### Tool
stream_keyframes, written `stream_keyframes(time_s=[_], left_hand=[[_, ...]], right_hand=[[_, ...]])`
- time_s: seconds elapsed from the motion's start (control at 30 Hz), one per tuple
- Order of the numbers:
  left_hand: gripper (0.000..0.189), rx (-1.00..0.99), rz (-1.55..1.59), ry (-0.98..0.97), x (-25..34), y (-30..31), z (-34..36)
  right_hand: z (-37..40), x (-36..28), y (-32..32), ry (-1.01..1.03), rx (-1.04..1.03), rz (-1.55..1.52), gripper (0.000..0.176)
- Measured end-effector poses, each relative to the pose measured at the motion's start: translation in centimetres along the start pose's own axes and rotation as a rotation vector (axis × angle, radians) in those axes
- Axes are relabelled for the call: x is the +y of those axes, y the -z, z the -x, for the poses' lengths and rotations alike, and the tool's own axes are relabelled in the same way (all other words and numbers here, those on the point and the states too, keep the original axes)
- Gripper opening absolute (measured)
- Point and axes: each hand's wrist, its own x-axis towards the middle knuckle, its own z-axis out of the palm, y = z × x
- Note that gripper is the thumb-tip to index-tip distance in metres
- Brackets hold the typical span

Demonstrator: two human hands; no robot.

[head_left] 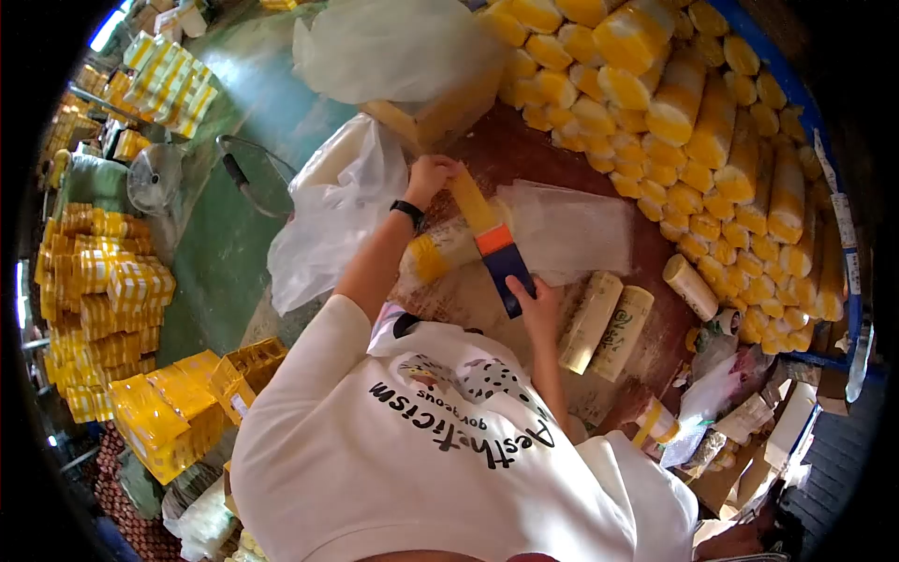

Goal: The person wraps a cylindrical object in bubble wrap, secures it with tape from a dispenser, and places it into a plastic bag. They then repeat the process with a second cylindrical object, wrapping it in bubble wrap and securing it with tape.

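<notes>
My left hand [433, 180] is closed on the end of a strip of yellow tape [474, 201], above the reddish work table. Lower right of it, my right hand [536, 302] grips the dark blue and orange tape dispenser [503, 266], from which the strip runs. Beneath the strip lies a clear-wrapped bundle with a yellow taped end [427, 259]. Clear plastic sheets [581, 229] lie flat just right of the dispenser. Two pale wrapped rolls with printing [607, 323] rest to the right of my right hand.
Stacked yellow-ended rolls [684, 140] fill the back right, inside a blue frame [824, 150]. Crumpled plastic [337, 215] is at the left, near a cardboard box [449, 112]. Yellow-taped boxes [169, 403] and a fan [155, 178] stand farther left. Open cartons [758, 459] sit lower right.
</notes>
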Motion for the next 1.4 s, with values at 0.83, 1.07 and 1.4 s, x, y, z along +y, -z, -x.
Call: stream_keyframes(time_s=[0.83, 1.07, 1.4], left_hand=[[0.071, 0.066, -1.21, -0.615, -7.8, -1.5, 10.8], [0.083, 0.165, -1.525, -0.405, -6.5, -0.9, 7.9], [0.095, -0.257, -1.22, -0.208, -6.8, -0.2, 11.6]], right_hand=[[-8.0, 2.7, -5.3, -0.072, 0.01, 0.322, 0.063], [-13.8, 0.8, -8.3, 0.004, -0.076, 0.411, 0.062], [-8.8, -0.4, -5.9, -0.014, -0.136, 0.446, 0.066]])
